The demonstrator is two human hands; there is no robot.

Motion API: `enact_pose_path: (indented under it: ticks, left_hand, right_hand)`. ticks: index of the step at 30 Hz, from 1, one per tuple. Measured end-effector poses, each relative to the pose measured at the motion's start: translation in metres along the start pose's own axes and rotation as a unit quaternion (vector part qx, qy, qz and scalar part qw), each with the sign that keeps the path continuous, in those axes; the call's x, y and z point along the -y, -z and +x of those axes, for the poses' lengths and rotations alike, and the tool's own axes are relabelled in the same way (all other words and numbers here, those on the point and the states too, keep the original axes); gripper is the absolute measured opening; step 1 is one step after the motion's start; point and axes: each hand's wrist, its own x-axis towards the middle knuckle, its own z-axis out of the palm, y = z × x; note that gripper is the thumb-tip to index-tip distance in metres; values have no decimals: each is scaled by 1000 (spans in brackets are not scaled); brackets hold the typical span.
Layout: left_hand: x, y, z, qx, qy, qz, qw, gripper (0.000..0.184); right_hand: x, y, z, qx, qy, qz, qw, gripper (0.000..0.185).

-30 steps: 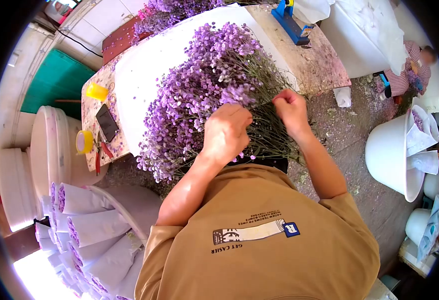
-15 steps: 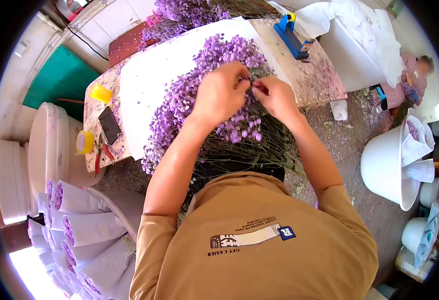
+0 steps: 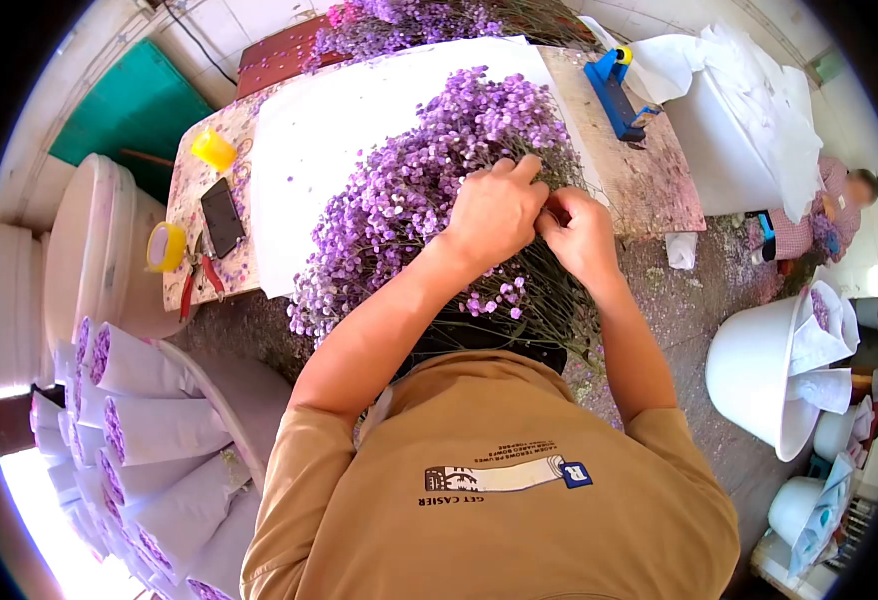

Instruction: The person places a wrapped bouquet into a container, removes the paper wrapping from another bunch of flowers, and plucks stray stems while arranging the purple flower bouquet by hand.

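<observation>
A large bunch of purple flowers (image 3: 399,190) lies across white paper (image 3: 309,130) at the near side of the table, its green stems pointing right. My left hand (image 3: 499,212) is over the bunch with its fingers bent and pressed together. Close beside it, nearly touching, my right hand (image 3: 579,232) is closed in a pinch above the stems. What the fingertips of either hand hold is too small and hidden to make out.
Yellow tape (image 3: 167,247), a phone (image 3: 222,218) and red-handled pliers (image 3: 199,275) lie at the table's left. A blue tape dispenser (image 3: 614,95) stands at the right. Wrapped bunches (image 3: 164,430) fill a tub at lower left. Another person (image 3: 824,205) sits far right, beyond a white tub (image 3: 749,365).
Both hands first came together higher over the flowers, then moved down and right toward the stems. A small loose purple sprig near my body is now less covered by my arms.
</observation>
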Motion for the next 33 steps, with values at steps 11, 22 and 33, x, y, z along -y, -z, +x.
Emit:
enact_pose_path:
  ticks: [11, 22, 33]
  left_hand:
    - [15, 37, -15, -117, 243, -395, 878, 6]
    - [77, 211, -134, -388, 199, -633, 640, 13]
    - [27, 193, -305, 185, 378, 84, 903, 45]
  right_hand:
    - [-42, -2, 6, -37, -177, 265, 947, 11]
    - [-30, 11, 21, -23, -133, 202, 970, 25]
    - [-129, 21, 116, 140, -312, 285, 895, 101]
